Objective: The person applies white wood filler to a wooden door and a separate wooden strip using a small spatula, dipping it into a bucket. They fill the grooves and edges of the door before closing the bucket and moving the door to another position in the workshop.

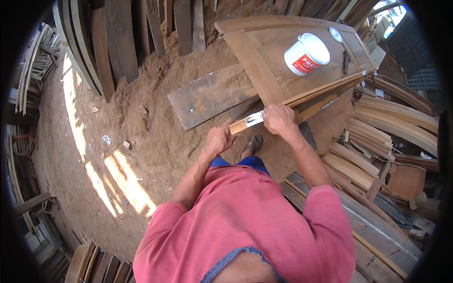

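Observation:
My left hand (220,138) is closed round the near end of a narrow wooden rail (239,126). Farther along, my right hand (280,118) grips the same rail from above, its fingertips partly hidden. Between the two hands a wet-looking white patch, like glue, covers the wood. Beyond my right hand, long wooden strips run along the near edge of a framed wooden panel (266,56); whether the rail joins them is hidden. On the panel stand a white bucket (311,46) with a red label, a round white lid (335,35) and a dark hand tool (346,62).
A broad, dusty plank (198,104) lies on the sawdust-covered ground left of the panel. Dark boards (120,40) lean at the back left. Stacked curved timber (396,118) fills the right side, with more boards (96,264) at the lower left. Small offcuts lie about.

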### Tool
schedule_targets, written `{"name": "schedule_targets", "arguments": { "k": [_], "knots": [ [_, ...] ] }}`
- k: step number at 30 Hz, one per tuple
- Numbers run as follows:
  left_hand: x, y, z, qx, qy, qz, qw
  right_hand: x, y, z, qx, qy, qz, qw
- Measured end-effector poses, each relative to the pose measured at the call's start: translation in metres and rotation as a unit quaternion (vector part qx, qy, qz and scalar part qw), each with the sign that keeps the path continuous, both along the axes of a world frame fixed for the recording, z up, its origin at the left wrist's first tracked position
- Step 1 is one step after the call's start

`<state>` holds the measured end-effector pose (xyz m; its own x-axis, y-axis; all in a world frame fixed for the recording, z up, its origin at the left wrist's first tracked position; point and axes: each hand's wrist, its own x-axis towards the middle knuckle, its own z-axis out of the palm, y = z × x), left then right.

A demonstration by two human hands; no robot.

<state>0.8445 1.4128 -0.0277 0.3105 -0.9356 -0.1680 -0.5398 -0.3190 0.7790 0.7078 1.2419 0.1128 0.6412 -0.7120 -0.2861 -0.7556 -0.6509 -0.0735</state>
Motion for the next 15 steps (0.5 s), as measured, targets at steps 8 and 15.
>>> {"name": "schedule_targets", "arguments": {
  "k": [8,15],
  "knots": [
    [0.000,0.000,0.002,-0.009,0.013,-0.003,1.000,-0.006,0.019,0.001,0.016,0.012,0.008,1.000],
    [0.003,0.001,-0.002,-0.039,0.008,-0.009,0.999,-0.049,0.007,0.030,0.009,-0.109,-0.068,0.992]
  ]
}}
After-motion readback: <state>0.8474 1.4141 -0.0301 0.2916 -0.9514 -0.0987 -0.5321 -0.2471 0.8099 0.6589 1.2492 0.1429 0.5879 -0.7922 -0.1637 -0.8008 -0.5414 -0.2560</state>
